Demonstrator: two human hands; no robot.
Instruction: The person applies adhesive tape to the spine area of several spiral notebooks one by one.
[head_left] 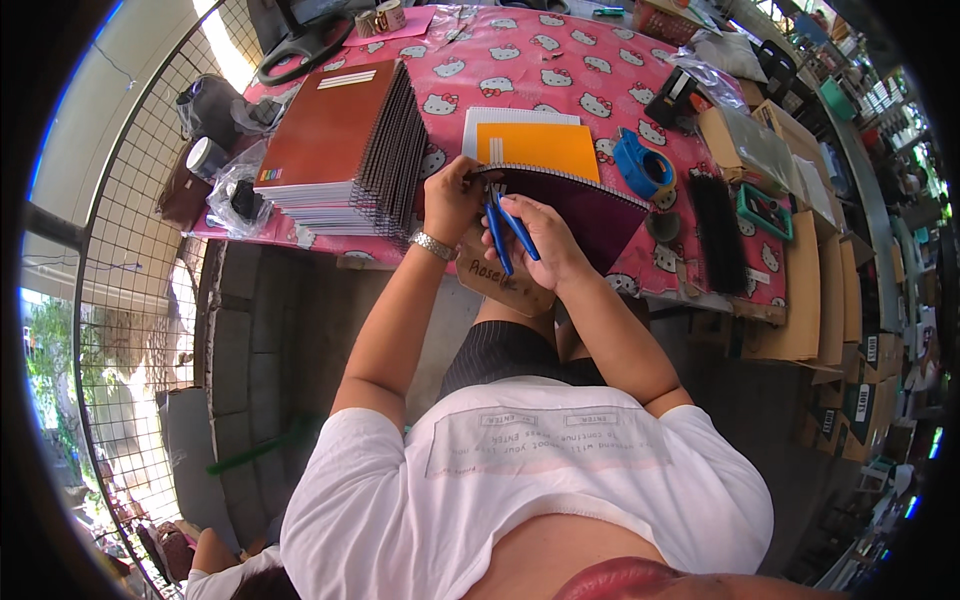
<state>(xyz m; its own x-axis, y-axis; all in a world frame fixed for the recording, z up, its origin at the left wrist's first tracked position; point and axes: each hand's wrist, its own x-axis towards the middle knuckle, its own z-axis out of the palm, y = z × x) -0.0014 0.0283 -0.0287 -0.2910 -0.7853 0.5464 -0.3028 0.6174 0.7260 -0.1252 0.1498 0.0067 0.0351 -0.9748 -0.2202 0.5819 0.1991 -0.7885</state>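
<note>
My right hand [543,238] is closed around blue-handled pliers [515,228]. Their jaws meet the end of the spiral binding on a dark purple notebook [592,222], which stands tilted at the table's near edge. With fingers pinched, my left hand [456,203] grips the notebook's left corner by that coil end; the fingertips are partly hidden. Behind it lies an orange-covered notebook [545,145] with white pages showing beyond. Left of my left hand rises a tall stack of brown spiral notebooks [330,125]. Below the pliers is a brown card piece [495,280] with handwriting.
The pink patterned tablecloth [500,50] covers the table. On the right sit a blue tape dispenser [640,165], a black brush [713,230], a teal tray [764,212] and cardboard boxes [820,290]. A wire mesh fence [130,300] runs along the left. Another person [235,570] is at lower left.
</note>
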